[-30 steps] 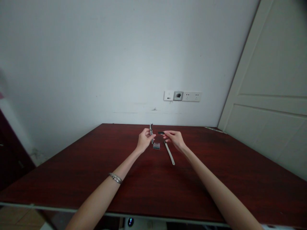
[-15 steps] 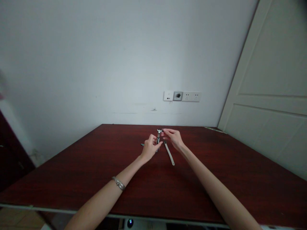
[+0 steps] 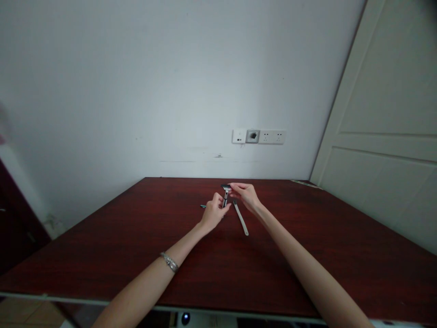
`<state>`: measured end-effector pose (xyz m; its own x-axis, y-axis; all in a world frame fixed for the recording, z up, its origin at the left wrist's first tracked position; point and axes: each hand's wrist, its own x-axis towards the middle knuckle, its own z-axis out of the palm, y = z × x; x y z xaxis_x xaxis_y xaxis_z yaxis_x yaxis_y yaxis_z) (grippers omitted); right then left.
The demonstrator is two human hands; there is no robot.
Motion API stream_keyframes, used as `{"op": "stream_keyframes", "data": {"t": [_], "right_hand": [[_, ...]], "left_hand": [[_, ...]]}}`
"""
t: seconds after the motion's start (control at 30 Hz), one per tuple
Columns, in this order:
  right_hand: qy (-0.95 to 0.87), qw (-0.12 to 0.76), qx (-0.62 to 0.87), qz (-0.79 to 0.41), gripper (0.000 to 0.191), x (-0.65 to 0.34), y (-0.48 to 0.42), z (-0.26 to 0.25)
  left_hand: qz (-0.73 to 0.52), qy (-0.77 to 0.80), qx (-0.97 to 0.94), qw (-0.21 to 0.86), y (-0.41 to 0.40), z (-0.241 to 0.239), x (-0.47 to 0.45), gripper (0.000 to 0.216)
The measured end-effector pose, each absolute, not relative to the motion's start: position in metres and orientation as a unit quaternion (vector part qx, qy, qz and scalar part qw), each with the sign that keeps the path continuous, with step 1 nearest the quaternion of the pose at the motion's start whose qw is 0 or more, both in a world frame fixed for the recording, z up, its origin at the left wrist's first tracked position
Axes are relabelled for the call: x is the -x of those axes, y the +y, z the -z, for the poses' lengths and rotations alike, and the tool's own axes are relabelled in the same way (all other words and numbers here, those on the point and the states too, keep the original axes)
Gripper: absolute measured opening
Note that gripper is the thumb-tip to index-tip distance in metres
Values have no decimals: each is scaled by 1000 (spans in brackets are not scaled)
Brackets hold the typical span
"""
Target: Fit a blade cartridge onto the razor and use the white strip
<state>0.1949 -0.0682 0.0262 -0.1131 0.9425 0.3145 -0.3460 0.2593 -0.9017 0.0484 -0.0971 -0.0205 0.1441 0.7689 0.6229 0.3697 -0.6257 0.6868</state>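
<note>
My left hand is closed around the lower part of a small razor handle, held upright above the dark red table. My right hand pinches the dark razor head at the top of that handle. A thin white strip lies on the table just below my right hand. A small dark piece lies on the table left of my left hand. A metal bracelet sits on my left wrist.
The table's far edge meets a white wall with a row of sockets. A white door stands at the right. Dark furniture sits at the left. The table's near edge runs along the bottom.
My left hand has moved right and down with the handle, bringing it under my right hand. The dark head in my right fingers now sits on top of the handle. The small box is now hidden.
</note>
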Motion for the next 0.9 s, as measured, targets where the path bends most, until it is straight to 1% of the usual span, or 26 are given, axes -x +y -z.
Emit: {"op": "stream_keyframes", "data": {"t": [0.37, 0.9], "right_hand": [[-523, 595, 280, -543, 27, -193, -71, -27], [-516, 603, 275, -543, 29, -192, -74, -30]], "left_hand": [[-529, 395, -730, 177, -97, 19, -48, 26], [-545, 389, -719, 189, -97, 19, -49, 24]]}}
